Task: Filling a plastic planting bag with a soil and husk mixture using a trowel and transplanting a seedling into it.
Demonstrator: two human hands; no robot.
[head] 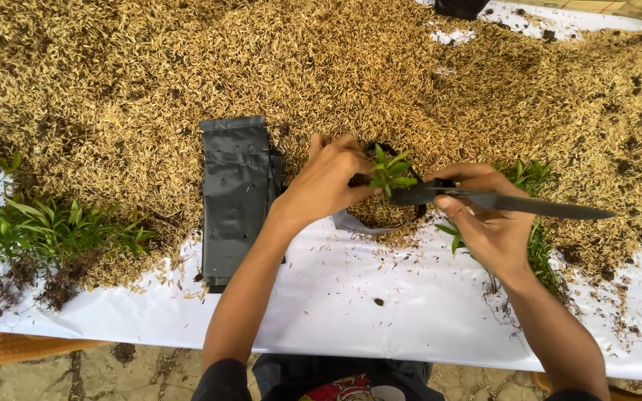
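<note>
Seedling being held between both hands, dark blade lying crosswise

The green seedling (390, 173) is sitting at the left hand's (328, 182) fingertips, pinched upright in a small black bag (380, 215) among the husks (187, 67); the right hand (484, 219), just beside it, is closing around a dark blade (529, 204) whose long axis is running away to that hand's right over the counter (380, 297)

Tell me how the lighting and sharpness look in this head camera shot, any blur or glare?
Head view: soft, even daylight with faint shadows; the white sheet is bright but not blown out. The left hand, seedling and husk pile are sharp; the dark blade in the right hand looks slightly soft. Edges bow a little.
</note>
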